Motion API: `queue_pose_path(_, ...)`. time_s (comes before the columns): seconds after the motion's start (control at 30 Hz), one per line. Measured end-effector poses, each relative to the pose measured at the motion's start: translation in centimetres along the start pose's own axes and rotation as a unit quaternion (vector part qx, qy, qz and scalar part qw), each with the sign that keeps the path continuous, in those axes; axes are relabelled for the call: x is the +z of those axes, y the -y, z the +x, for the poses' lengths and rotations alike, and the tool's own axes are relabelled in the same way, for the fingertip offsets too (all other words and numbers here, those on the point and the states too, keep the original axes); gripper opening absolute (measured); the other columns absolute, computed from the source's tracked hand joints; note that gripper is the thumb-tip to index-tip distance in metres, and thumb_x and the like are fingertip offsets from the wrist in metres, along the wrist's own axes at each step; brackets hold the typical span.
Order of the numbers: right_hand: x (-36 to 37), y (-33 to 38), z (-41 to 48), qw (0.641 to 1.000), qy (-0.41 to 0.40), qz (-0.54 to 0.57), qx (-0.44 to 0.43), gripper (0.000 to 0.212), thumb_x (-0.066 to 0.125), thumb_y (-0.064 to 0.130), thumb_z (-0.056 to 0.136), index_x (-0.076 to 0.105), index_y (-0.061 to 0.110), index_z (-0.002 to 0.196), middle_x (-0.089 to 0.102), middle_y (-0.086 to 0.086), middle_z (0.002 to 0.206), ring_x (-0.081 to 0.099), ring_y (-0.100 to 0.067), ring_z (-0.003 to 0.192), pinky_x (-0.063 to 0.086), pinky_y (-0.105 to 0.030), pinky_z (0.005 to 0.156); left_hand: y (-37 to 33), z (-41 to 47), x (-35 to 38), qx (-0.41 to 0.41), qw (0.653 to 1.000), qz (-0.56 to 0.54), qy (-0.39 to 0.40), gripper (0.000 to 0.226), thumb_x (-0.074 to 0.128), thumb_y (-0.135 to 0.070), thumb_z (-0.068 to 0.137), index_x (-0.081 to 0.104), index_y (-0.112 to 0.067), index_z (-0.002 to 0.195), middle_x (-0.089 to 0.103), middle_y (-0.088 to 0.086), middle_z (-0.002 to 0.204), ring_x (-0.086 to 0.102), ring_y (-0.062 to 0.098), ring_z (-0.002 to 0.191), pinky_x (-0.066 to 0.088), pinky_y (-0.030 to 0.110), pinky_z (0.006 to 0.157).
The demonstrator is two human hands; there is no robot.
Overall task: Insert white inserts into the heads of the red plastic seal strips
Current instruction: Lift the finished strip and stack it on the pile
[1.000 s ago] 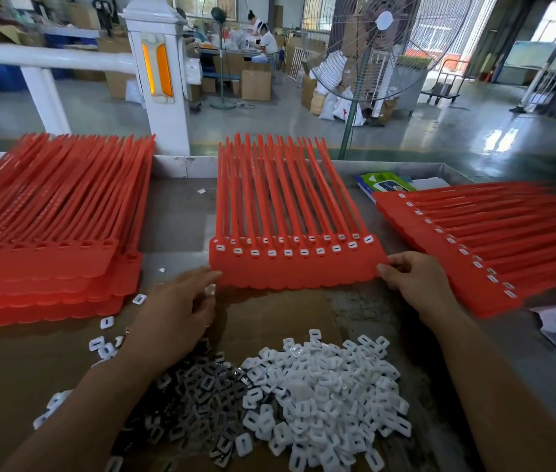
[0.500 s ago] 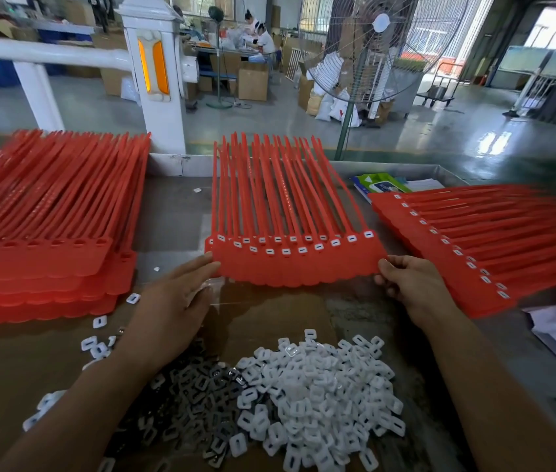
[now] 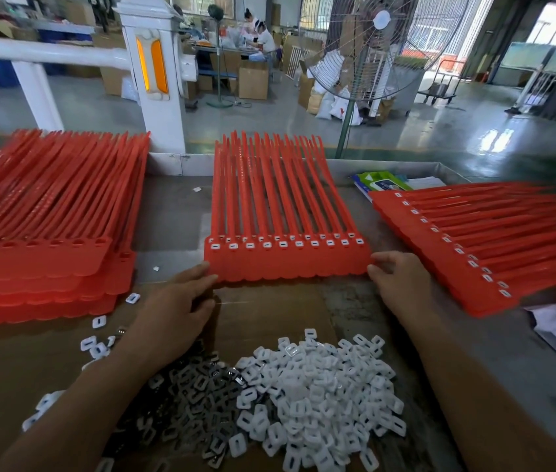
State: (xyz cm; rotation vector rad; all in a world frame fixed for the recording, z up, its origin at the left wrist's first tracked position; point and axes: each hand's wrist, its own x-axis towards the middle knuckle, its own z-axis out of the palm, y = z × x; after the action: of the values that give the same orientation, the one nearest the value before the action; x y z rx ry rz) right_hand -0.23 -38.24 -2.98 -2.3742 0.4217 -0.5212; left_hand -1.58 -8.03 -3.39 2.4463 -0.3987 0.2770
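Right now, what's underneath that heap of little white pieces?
Brown cardboard shows around the white inserts and seems to run beneath them. Anything buried in the heap is hidden.

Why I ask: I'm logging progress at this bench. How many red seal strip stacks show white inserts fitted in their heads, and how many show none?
Stacks with white inserts fitted: 2 (middle stack, right stack)
Stacks with empty heads on top: 1 (left stack)
Total: 3 stacks

No lettering is legible; the print on the green packet [image 3: 380, 182] is blurred.
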Motion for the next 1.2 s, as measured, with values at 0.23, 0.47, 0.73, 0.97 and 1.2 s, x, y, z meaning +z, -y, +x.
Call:
queue_pose_path(0.23, 0.4, 0.1, -0.7, 0.996, 0.008, -0.061, -0.065, 0.015, 0.064, 0.015, 0.082, 0.072, 0.012, 0.095, 0.064, -0.003, 0.101, 0.056, -0.014, 0.092, 0.039, -0.025, 0.08, -0.5, -0.4, -1.0, -0.034, 0.996, 0.005, -0.083, 0.02, 0.064, -0.006, 0.08, 0.072, -0.016, 0.095, 0.071, -0.001, 0.094, 0.054, 0.001, 0.071, 0.035, 0.006, 0.066)
queue_pose_path(0.47, 0.4, 0.1, -1.1, 0.997, -0.01, -0.031, -0.072, 0.011, 0.061, 0.016, 0.084, 0.07, 0.009, 0.081, 0.058, 0.004, 0.081, 0.058, -0.019, 0.088, 0.041, -0.03, 0.077, -0.5, -0.7, -1.4, -0.069, 0.993, 0.048, -0.082, 0.008, 0.064, -0.021, 0.082, 0.071, -0.018, 0.078, 0.067, -0.005, 0.067, 0.053, 0.007, 0.057, 0.037, 0.023, 0.059)
queue_pose_path(0.73, 0.4, 0.4, -1.4, 0.996, -0.009, -0.031, -0.078, 0.018, 0.062, 0.024, 0.085, 0.067, 0.008, 0.079, 0.055, 0.002, 0.08, 0.055, -0.018, 0.085, 0.04, -0.033, 0.079, 0.3, 0.3, -4.8, -0.393, 0.618, -0.671, -0.115, 0.017, 0.041, -0.005, 0.091, 0.052, 0.0, 0.079, 0.065, 0.008, 0.06, 0.063, 0.01, 0.046, 0.042, 0.007, 0.037)
queue_pose_path(0.97, 0.2, 0.7, -1.5, 0.996, 0.002, -0.04, -0.082, 0.018, 0.061, 0.024, 0.087, 0.067, 0.008, 0.081, 0.056, 0.002, 0.081, 0.054, -0.016, 0.086, 0.041, -0.032, 0.079, 1.9, 0.7, -5.7, -0.35, 0.542, -0.733, -0.217, 0.021, 0.038, -0.013, 0.094, 0.049, -0.005, 0.079, 0.062, 0.005, 0.081, 0.065, 0.013, 0.064, 0.055, 0.018, 0.061)
queue_pose_path(1.2, 0.2, 0.8, -1.6, 0.996, 0.004, -0.043, -0.083, 0.017, 0.06, 0.023, 0.087, 0.067, 0.008, 0.084, 0.053, 0.005, 0.08, 0.052, -0.013, 0.084, 0.039, -0.03, 0.076, 3.3, 0.8, -6.3, -0.324, 0.448, -0.803, -0.221, 0.033, 0.038, -0.021, 0.097, 0.056, 0.004, 0.087, 0.07, 0.011, 0.072, 0.069, 0.016, 0.07, 0.053, 0.017, 0.053)
